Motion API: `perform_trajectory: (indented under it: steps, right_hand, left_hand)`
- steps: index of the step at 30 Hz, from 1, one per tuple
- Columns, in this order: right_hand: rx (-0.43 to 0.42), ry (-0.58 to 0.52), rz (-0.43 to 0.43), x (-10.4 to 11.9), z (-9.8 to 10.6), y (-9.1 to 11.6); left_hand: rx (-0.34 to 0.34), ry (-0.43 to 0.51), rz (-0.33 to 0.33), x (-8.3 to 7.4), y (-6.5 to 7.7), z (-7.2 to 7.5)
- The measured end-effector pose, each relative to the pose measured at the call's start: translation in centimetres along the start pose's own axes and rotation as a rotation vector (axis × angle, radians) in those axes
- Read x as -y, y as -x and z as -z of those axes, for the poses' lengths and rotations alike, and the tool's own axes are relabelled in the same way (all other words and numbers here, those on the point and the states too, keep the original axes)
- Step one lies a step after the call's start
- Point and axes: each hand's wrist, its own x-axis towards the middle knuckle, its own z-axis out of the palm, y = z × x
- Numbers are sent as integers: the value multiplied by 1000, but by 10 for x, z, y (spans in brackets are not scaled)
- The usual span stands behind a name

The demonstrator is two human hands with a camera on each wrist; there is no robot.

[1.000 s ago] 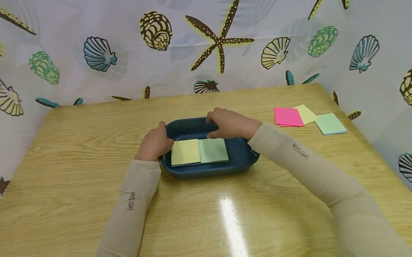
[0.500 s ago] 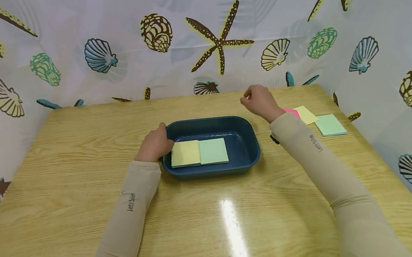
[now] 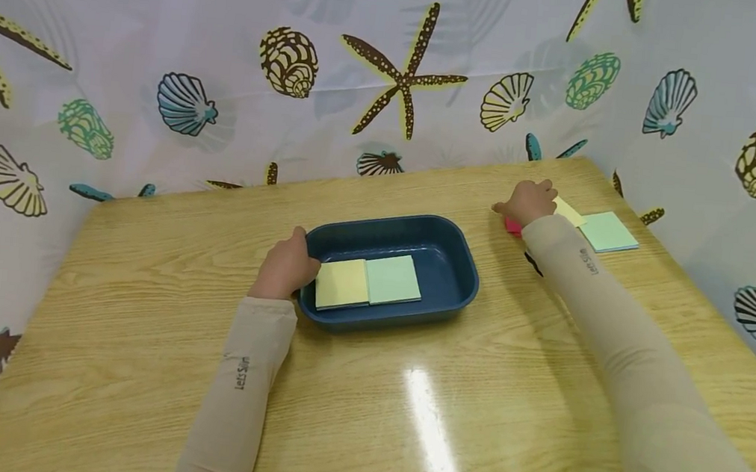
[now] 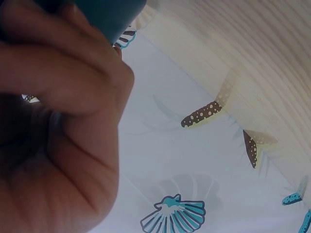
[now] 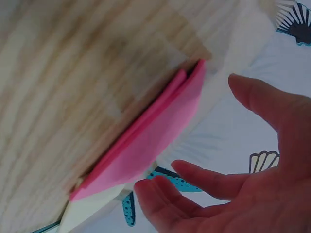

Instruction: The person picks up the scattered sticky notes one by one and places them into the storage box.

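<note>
My left hand (image 3: pixel 286 264) grips the left rim of a dark blue tray (image 3: pixel 447 281); in the left wrist view the fingers of that hand (image 4: pixel 73 92) are curled at the tray's dark wall. Inside the tray, a yellow sticky note pad (image 3: pixel 343 284) and a light green sticky note pad (image 3: pixel 393 278) lie side by side. My right hand (image 3: pixel 529 203) is over a pink sticky note pad (image 5: pixel 155 136), mostly hiding it from the head view. In the right wrist view, thumb and fingers are spread apart, with a gap between them and the pink pad.
Beside the pink pad lie a pale yellow sticky note pad (image 3: pixel 571 211), partly hidden, and a light green one (image 3: pixel 609 231) near the table's right edge. A shell-patterned cloth (image 3: pixel 232 51) stands behind and beside the wooden table (image 3: pixel 349 413).
My right hand has left the tray, moving right and back to the pink pad, with its fingers opening. My left hand stays on the tray's rim.
</note>
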Motion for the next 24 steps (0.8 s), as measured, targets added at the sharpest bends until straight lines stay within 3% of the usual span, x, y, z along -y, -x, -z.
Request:
perform_trajectory:
  steps: [5, 12, 24]
  right_hand:
    - [81, 16, -73, -10, -5, -4]
    - [85, 24, -118, -11, -7, -11]
    - [87, 51, -54, -19, -3, -14]
  left_hand:
    - [0, -3, 4, -1, 0, -1]
    - [0, -6, 10, 0, 0, 0]
    - [-1, -9, 20, -2, 2, -1]
